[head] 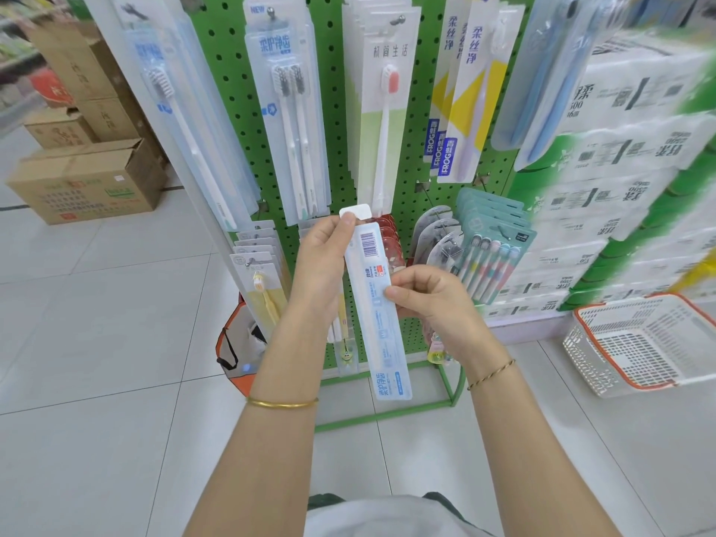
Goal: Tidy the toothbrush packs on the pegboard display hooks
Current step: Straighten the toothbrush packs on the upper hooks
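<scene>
I hold a long pale-blue toothbrush pack (pixel 377 315) upside down, its back with a barcode facing me, in front of the green pegboard (pixel 337 122). My left hand (pixel 321 265) pinches its upper end near a white tab. My right hand (pixel 430 300) pinches its right edge at mid-length. Rows of toothbrush packs hang on hooks above: a twin white-brush pack (pixel 288 110), a pink-headed brush pack (pixel 381 110), yellow-and-white packs (pixel 465 91). Lower hooks carry small yellow packs (pixel 259 277), red packs (pixel 389 242) and a multi-brush teal pack (pixel 492 253).
Cardboard boxes (pixel 89 180) stand on the tiled floor at left. A white basket with an orange rim (pixel 643 343) sits on the floor at right, beside stacked tissue packs (pixel 620 188). An orange bag (pixel 240 354) lies at the rack's foot.
</scene>
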`<action>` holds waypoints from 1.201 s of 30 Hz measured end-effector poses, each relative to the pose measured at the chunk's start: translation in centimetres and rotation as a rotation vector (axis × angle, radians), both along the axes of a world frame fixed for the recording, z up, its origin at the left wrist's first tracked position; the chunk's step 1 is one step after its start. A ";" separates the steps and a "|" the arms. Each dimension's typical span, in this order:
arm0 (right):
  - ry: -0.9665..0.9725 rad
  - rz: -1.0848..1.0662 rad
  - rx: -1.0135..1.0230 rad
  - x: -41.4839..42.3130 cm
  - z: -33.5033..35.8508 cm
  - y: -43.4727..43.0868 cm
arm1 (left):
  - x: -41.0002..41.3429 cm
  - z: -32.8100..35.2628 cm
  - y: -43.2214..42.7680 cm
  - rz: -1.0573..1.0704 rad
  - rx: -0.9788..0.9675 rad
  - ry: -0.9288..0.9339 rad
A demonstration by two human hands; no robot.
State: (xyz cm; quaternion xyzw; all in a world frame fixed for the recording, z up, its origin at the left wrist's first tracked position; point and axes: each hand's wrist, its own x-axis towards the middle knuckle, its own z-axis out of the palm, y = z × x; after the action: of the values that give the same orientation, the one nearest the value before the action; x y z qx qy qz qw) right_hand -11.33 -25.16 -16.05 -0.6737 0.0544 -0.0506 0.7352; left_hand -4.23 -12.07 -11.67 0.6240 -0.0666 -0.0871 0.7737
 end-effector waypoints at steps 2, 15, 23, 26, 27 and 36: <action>-0.002 0.023 -0.022 0.1 0.0 0.2 | -0.1 0.1 0.1 -0.027 -0.048 0.035; 0.027 0.290 -0.154 2.1 1.7 4.5 | 0.3 1.8 4.5 -0.113 -0.357 0.059; -0.254 -0.073 -0.366 5.7 8.4 10.9 | 0.9 6.8 10.0 0.046 -0.106 -0.209; -0.312 -0.173 -0.451 6.8 10.5 13.1 | 1.4 8.7 11.5 0.106 0.009 -0.267; -0.321 -0.197 -0.480 7.2 11.0 13.8 | 1.8 9.2 11.8 0.122 0.035 -0.302; -0.378 -0.413 -0.697 9.9 12.2 17.3 | 4.2 11.5 13.4 0.219 0.071 -0.451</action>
State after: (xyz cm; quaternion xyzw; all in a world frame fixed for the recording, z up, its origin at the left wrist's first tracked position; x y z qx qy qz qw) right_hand -1.43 -7.85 -3.84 -0.8353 0.0320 -0.3339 0.4356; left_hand -0.07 1.38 -0.12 0.6578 -0.1664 0.1365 0.7218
